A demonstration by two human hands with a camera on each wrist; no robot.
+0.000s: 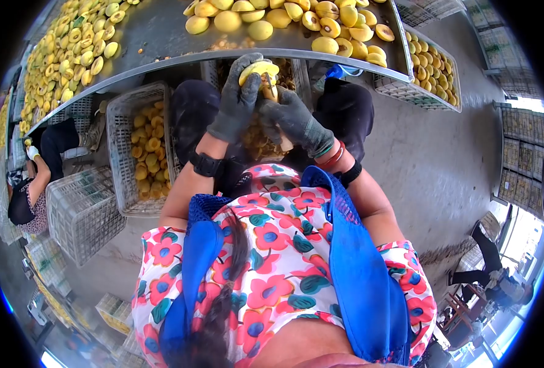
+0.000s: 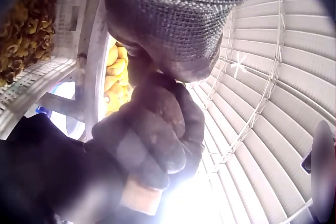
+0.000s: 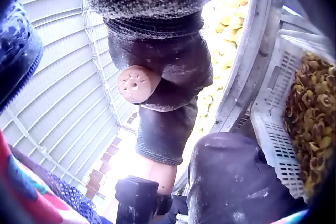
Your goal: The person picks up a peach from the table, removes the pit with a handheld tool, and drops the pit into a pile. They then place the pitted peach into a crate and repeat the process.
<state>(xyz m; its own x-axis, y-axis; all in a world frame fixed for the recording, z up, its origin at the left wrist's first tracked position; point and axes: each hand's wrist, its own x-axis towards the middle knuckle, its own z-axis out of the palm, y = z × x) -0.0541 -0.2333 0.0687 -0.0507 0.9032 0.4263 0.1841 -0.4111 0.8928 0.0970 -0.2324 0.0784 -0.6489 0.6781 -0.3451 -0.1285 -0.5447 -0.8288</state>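
Both hands wear dark grey gloves and meet above the lap at the table's near edge. In the head view my left hand (image 1: 234, 101) grips a cut yellow peach (image 1: 259, 70), its flat face tilted up. My right hand (image 1: 296, 121) closes round a wooden-handled tool (image 1: 286, 144), whose narrow front end meets the peach. The round butt of the tool (image 3: 136, 84) sticks out of the fist in the right wrist view. Gloved fingers (image 2: 157, 124) hide the peach in the left wrist view.
A metal table (image 1: 155, 43) ahead bears many whole and halved peaches (image 1: 228, 21). Crates of peach halves stand at the left (image 1: 114, 132) and right (image 1: 452, 67). A crate of brown-yellow scraps (image 3: 315, 113) sits under the table between the knees. Another person (image 1: 33, 196) works at the far left.
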